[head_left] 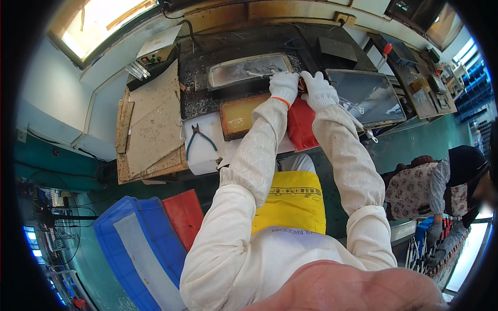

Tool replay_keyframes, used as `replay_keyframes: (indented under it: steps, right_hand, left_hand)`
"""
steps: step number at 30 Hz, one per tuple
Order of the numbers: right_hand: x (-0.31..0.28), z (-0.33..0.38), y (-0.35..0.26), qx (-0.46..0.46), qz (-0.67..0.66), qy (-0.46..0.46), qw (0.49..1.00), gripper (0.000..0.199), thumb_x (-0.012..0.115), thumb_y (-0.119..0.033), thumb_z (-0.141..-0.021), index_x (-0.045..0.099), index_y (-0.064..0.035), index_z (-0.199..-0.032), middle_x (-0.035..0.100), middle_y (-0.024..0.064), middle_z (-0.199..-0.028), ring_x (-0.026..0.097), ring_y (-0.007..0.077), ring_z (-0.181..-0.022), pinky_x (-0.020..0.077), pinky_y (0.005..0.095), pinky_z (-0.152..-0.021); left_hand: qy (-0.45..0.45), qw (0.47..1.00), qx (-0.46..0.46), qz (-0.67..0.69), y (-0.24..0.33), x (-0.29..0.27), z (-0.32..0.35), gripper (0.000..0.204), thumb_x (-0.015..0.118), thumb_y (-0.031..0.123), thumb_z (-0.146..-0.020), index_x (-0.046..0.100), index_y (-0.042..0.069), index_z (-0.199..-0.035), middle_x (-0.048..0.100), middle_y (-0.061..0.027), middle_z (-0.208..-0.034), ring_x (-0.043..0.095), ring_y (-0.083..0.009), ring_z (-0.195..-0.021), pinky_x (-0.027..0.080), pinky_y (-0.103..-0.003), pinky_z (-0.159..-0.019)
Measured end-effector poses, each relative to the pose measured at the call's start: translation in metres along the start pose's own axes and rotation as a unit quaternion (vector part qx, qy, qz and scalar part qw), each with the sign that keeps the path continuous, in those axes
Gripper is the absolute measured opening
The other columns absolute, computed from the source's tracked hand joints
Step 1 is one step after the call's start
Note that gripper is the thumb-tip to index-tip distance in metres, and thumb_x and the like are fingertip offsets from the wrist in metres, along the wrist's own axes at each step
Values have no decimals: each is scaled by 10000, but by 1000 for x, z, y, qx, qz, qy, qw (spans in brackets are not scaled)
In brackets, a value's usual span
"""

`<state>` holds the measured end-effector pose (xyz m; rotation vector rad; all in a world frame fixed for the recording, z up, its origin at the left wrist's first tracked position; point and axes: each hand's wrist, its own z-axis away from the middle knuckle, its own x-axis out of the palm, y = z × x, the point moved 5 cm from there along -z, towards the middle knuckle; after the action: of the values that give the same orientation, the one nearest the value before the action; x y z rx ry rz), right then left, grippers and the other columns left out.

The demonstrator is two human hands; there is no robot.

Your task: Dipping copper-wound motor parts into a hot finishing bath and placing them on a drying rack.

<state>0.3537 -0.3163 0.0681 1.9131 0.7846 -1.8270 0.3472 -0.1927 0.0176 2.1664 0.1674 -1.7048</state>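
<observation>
Both my hands wear white gloves and meet at the front right corner of a shallow metal-framed tray (249, 71) with a silvery, scummed surface. My left hand (284, 88) has its fingers closed, with an orange band at the wrist. From its fingertips a thin pale lead (258, 74) reaches over the silvery surface. My right hand (318, 89) is curled, thumb and fingers close together beside the left. Thin pale cables (363, 127) with light end pieces trail from beneath it toward the lower right. Something small and reddish-dark lies between the hands, mostly hidden by the gloves.
A yellowish tray (239, 118) and a red cloth-like piece (302, 127) lie in front. Pliers (199, 141) rest on white paper at left. A dark framed plate (367, 98) sits at right. A blue crate (140, 249) stands lower left; a co-worker (425, 186) works at right.
</observation>
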Motion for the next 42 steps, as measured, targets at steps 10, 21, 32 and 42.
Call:
replay_keyframes:
  steps: [10,21,32,42]
  right_hand:
    - [1,0,1,9,11,2,1000,677,815,-255,-800,456,-271,-1374,545,173,-1203,647,417,-1071,558,526,-848]
    - [0,-2,0,12,11,0,1000,674,811,-255,-804,454,-271,-1376,542,170,-1202,646,416,-1071,555,532,-850]
    - [1,-1,1,3,10,13,1000,598,816,-253,-802,480,-236,-1297,550,169,-1179,655,408,-1049,564,522,-813]
    - [-1,-2,1,-24,-20,48,998,594,813,-208,-775,490,-231,-1272,544,182,-1168,645,428,-1024,555,535,-816]
  left_hand:
    - [0,1000,-17,9,1,-2,0,213,567,271,-934,731,200,-1049,745,-100,-1049,718,-334,-992,585,-460,-797]
    - [-8,1000,5,8,3,-7,1,241,559,227,-948,735,148,-1092,745,-97,-1093,716,-331,-1026,588,-443,-820]
    - [-25,1000,-6,5,7,-12,5,237,564,221,-952,735,148,-1100,744,-89,-1117,712,-309,-1056,587,-439,-828]
    - [-48,998,-25,11,-2,-2,-9,276,509,301,-989,740,193,-1096,732,-101,-1139,708,-333,-1060,583,-471,-830]
